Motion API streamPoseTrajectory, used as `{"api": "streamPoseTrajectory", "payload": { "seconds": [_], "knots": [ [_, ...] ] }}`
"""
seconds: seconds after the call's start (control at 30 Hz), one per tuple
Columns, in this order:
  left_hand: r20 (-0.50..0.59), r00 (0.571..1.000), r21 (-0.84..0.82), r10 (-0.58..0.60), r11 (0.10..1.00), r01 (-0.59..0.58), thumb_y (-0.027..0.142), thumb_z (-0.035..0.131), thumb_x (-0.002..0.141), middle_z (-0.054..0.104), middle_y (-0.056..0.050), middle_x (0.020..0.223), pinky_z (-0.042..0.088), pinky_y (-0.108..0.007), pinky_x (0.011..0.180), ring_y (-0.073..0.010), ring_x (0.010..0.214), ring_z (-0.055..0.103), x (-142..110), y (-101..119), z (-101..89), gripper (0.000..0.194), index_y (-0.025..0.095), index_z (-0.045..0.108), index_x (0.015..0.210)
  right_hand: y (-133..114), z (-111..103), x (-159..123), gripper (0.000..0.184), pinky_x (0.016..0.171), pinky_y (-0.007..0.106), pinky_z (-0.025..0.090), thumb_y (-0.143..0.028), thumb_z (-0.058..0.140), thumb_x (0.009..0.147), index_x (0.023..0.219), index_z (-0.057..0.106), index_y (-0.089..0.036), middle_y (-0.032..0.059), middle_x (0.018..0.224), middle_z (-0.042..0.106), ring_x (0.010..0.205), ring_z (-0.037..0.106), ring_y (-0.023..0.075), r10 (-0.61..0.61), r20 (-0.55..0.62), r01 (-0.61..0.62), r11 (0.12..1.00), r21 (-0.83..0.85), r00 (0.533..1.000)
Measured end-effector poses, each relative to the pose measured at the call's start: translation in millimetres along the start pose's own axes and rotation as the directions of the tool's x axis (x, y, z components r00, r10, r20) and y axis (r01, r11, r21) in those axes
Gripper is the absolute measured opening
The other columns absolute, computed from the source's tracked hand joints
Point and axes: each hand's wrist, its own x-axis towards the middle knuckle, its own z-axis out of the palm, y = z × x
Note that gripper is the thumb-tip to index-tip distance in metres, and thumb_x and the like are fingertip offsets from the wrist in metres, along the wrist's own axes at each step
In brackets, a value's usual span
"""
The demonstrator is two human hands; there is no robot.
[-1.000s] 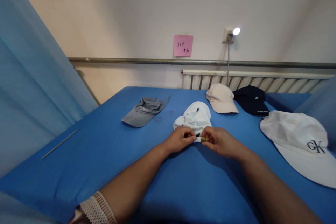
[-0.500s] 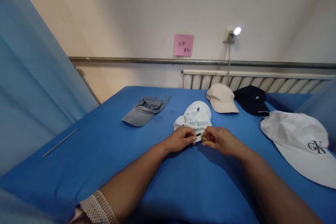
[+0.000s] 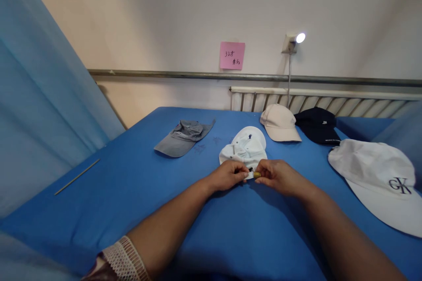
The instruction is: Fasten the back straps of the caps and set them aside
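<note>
A small white baseball cap [image 3: 245, 149] with a dark logo lies on the blue-covered bed, its back strap towards me. My left hand [image 3: 231, 174] pinches the left part of that strap between thumb and fingers. On the other side, my right hand [image 3: 275, 176] is closed at the strap's brass-coloured buckle [image 3: 256, 175], thumb and forefinger gripping there. A small dark gap shows between the strap and the cap's edge. The fingertips partly hide the strap ends.
Left of the cap lies a grey cap [image 3: 184, 138]; a thin stick [image 3: 77, 177] is further left. Behind right stand a beige cap [image 3: 280, 123] and a navy cap [image 3: 317, 125]. A large white cap [image 3: 376, 175] sits at right. A radiator [image 3: 326, 99] lines the wall.
The brass-coloured buckle shows more plainly between my hands. Both hands keep their hold on the strap, nearly unmoved; the whole view has shifted slightly.
</note>
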Motion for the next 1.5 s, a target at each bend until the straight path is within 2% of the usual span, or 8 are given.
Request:
{"api": "streamPoseTrajectory", "payload": {
  "seconds": [0.37,0.53,0.77,0.97,1.23,1.43,1.5],
  "knots": [
    [0.019,1.000,0.051,0.018,0.999,-0.019,0.031,0.055,0.084,0.063,0.000,0.070,0.038,-0.021,0.061,-0.0103,0.062,0.052,-0.8,3.6,-0.3,0.023,0.012,0.066,0.086,3.9,1.1,0.5,0.009,0.056,0.024,0.037,-0.028,0.062,0.081,0.084,0.059,-0.021,-0.0011,0.071,0.064,0.062,0.056,0.0132,-0.004,0.003,0.004,1.000,-0.008,1.000],
    [-0.021,0.999,0.020,0.034,0.999,-0.034,0.030,0.055,0.083,0.062,0.000,0.068,0.038,-0.020,0.060,-0.0101,0.061,0.052,0.2,2.4,2.2,0.020,0.012,0.065,0.084,-1.2,0.2,0.8,0.010,0.056,0.023,0.039,-0.030,0.064,0.080,0.082,0.059,-0.021,-0.0015,0.070,0.064,0.063,0.057,0.0131,0.003,0.013,-0.004,0.999,0.049,1.000],
    [0.011,0.998,0.010,0.055,0.998,-0.055,0.029,0.056,0.083,0.062,0.000,0.069,0.038,-0.020,0.060,-0.0101,0.062,0.052,0.3,1.5,1.7,0.020,0.012,0.065,0.084,1.9,4.5,0.3,0.009,0.057,0.023,0.040,-0.027,0.063,0.080,0.083,0.059,-0.021,-0.0020,0.069,0.063,0.063,0.056,0.0127,-0.017,0.007,0.016,0.992,0.122,1.000],
    [-0.012,0.997,-0.005,0.071,0.997,-0.071,0.025,0.054,0.084,0.059,0.001,0.067,0.038,-0.020,0.060,-0.0096,0.061,0.050,0.2,0.3,6.8,0.016,0.013,0.064,0.086,7.1,4.2,0.7,0.013,0.056,0.023,0.040,-0.028,0.065,0.078,0.084,0.057,-0.020,-0.0033,0.068,0.059,0.061,0.053,0.0121,0.002,0.095,-0.025,0.971,0.236,0.995],
    [-0.019,0.996,0.125,0.091,0.988,-0.088,0.023,0.052,0.084,0.060,0.001,0.069,0.037,-0.021,0.061,-0.0107,0.063,0.052,-4.2,8.6,7.7,0.016,0.014,0.065,0.087,6.6,2.2,-0.1,0.009,0.058,0.023,0.040,-0.025,0.063,0.078,0.083,0.057,-0.020,-0.0032,0.070,0.060,0.063,0.053,0.0120,-0.001,0.089,-0.014,0.986,0.164,0.996],
    [-0.146,0.984,0.180,0.106,0.980,-0.079,0.021,0.052,0.082,0.061,0.001,0.072,0.037,-0.020,0.062,-0.0113,0.067,0.052,-4.2,9.8,10.0,0.015,0.014,0.065,0.084,8.9,2.5,0.2,0.009,0.058,0.023,0.040,-0.027,0.062,0.079,0.084,0.058,-0.020,-0.0030,0.070,0.060,0.063,0.053,0.0122,-0.005,0.089,-0.012,0.982,0.190,0.996],
    [-0.148,0.983,0.157,0.105,0.984,-0.082,0.022,0.052,0.082,0.060,0.001,0.071,0.037,-0.020,0.061,-0.0108,0.065,0.051,-3.9,9.7,10.2,0.014,0.014,0.064,0.083,9.4,2.2,0.4,0.010,0.058,0.023,0.040,-0.028,0.062,0.079,0.085,0.058,-0.020,-0.0028,0.070,0.060,0.062,0.054,0.0124,-0.006,0.083,-0.010,0.983,0.182,0.997]
  ]
}}
